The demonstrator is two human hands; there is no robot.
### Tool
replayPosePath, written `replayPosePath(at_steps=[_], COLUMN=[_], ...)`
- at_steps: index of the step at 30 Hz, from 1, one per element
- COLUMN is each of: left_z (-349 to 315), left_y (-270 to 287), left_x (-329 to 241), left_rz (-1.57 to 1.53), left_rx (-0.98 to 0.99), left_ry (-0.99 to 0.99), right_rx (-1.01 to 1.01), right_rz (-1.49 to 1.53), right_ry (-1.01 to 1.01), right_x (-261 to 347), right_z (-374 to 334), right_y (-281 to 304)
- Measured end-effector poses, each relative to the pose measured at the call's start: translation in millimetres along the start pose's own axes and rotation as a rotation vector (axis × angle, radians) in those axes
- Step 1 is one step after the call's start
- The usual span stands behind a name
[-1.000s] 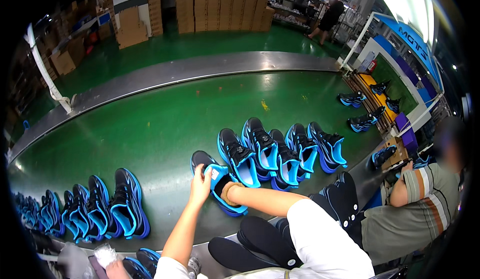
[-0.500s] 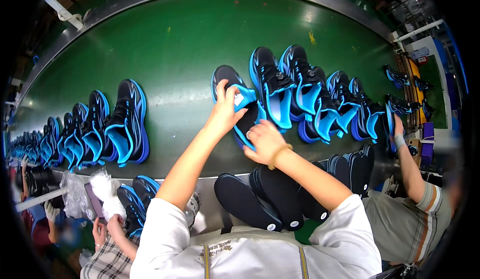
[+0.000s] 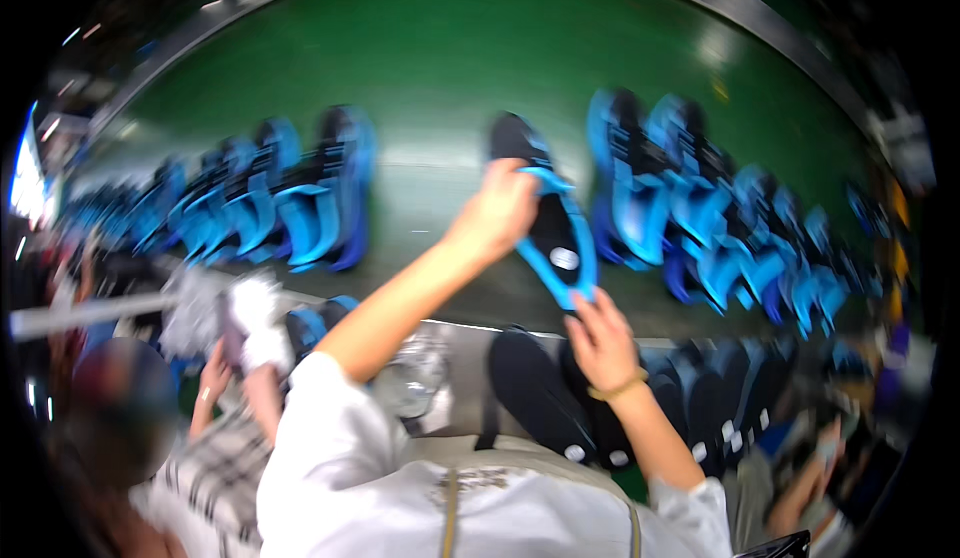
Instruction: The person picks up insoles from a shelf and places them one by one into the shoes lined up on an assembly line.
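A black and blue sneaker (image 3: pixel 574 226) lies over the green surface in front of me, its toe pointing away. My left hand (image 3: pixel 500 208) is closed on the sneaker's tongue and pulls the opening wide. A black insole (image 3: pixel 552 228) with a white oval mark at its heel shows inside. At the heel, the fingers of my right hand (image 3: pixel 603 343) pinch the blue rim, though motion blurs them. Below that hand, several black insoles (image 3: pixel 535 383) with white marks lie along the near edge.
Rows of similar sneakers stand left (image 3: pixel 325 198) and right (image 3: pixel 632 188) on the green conveyor belt (image 3: pixel 440 68). Clear plastic wrapping (image 3: pixel 410 373) sits by my left arm. Co-workers' hands (image 3: pixel 212 373) are busy at lower left, with another person at lower right.
My view has swung, shifting the scene. The sneaker's opening now faces me, and the insole inside shows. My right hand has moved from inside the opening to the heel.
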State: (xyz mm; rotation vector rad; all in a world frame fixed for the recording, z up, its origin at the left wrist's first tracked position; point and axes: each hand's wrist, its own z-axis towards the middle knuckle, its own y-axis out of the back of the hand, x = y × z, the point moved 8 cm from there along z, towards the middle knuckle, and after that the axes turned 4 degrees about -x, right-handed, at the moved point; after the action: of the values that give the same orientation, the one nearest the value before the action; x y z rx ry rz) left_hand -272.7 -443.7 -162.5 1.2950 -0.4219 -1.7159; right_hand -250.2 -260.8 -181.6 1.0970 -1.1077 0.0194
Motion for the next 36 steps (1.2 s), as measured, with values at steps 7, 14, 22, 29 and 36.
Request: replayPosePath(at_steps=[7,14,22,29,36], left_z=[18,-24,-15,-3,4], left_y=[23,18,15,34,31], left_x=[3,-2,37,21,-11], left_rz=[0.462,0.572,0.207,0.43,0.696], left_rx=[-0.139,-0.392,-0.362,-0.314,-0.155], left_ry=[-0.166,-0.177,0.342,0.132,-0.117], right_rx=[-0.109,-0.125,-0.135,-0.279,-0.284], right_rz=[-0.119,-0.421,-0.44,-0.409,-0.354], right_ry=[0.036,-0.152,-0.147,-0.277,-0.339], right_x=[13,-9,-12,-33,-40], right_z=[-44,-144,-188,-192,-200], right_y=[36,65,60,49,45])
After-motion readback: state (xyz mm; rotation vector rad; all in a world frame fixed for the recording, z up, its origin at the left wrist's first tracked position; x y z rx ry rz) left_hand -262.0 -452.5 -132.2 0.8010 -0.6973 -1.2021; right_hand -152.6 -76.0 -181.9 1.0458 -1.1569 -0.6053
